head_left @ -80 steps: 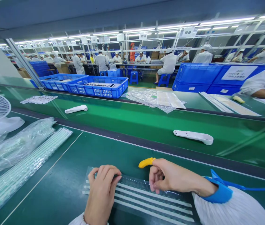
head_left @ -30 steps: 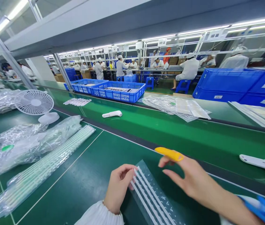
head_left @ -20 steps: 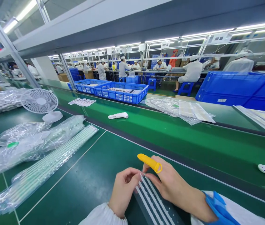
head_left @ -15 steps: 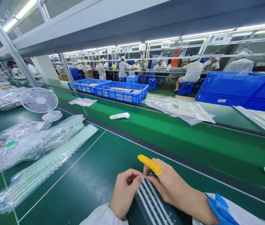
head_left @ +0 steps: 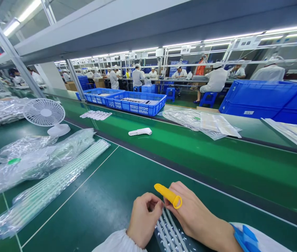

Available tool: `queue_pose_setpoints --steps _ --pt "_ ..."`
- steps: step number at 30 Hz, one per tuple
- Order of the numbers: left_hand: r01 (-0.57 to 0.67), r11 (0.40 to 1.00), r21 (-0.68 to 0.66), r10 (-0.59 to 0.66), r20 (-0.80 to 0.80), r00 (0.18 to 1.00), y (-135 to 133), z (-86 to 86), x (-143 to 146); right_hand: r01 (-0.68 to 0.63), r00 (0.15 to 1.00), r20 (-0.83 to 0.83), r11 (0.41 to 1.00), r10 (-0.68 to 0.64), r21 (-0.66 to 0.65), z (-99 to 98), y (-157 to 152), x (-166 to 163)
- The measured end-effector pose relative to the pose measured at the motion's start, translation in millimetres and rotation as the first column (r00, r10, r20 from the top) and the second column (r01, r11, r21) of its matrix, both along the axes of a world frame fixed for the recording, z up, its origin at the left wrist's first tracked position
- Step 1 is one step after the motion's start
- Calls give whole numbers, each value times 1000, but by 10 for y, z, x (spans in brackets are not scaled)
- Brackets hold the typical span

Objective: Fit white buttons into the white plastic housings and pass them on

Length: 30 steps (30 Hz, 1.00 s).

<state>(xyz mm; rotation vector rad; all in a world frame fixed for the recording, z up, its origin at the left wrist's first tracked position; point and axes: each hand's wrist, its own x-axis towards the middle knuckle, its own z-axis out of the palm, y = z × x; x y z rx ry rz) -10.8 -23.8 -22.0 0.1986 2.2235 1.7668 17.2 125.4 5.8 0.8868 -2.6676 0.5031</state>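
A clear plastic sheet with white strips [head_left: 168,234] lies on the dark green bench at the bottom centre. My left hand [head_left: 144,218] has its fingers curled and pinches the sheet's top end. My right hand [head_left: 190,213] meets it there, fingers closed on the strip ends. A yellow finger cot [head_left: 167,194] covers its index finger, which sticks out to the left. A blue wrist strap [head_left: 245,238] circles my right wrist.
A bubble-wrapped bundle of long white strips [head_left: 51,187] and plastic bags [head_left: 30,157] lie at the left, by a small white fan [head_left: 45,113]. A white handheld part [head_left: 140,132] rides the green conveyor belt. Blue crates [head_left: 135,101] and other workers are beyond.
My view swung left and both hands drew nearer to me with the sheet. My right hand came back onto the strip ends. The white part on the belt drifted right.
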Motion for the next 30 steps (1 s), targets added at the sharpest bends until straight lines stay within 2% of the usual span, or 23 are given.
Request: queue_pose_setpoints --steps 7,11,14,17,21,25,30 --pt "-68 997 -41 69 6 998 8 -16 -12 13 999 -35 995 -16 -96 -165 43 91" --pt "-77 995 -66 76 -16 997 12 -2 -10 64 998 30 988 -61 -141 -223 82 123" --pt "-133 984 -119 127 -60 990 7 -26 -41 101 989 121 981 -81 -163 -242 125 155" --pt "-189 963 -190 171 -109 979 6 -66 -142 155 968 223 973 -115 -171 -247 201 196" --pt "-196 929 -314 147 -173 974 37 -75 -339 218 948 272 962 -167 -167 -199 310 243" --pt "-168 854 -493 35 -267 963 38 50 -561 311 904 360 931 -229 -191 -174 357 277" --pt "-245 677 -694 -133 -442 887 25 200 -1048 422 835 479 873 -270 -244 -368 350 294"
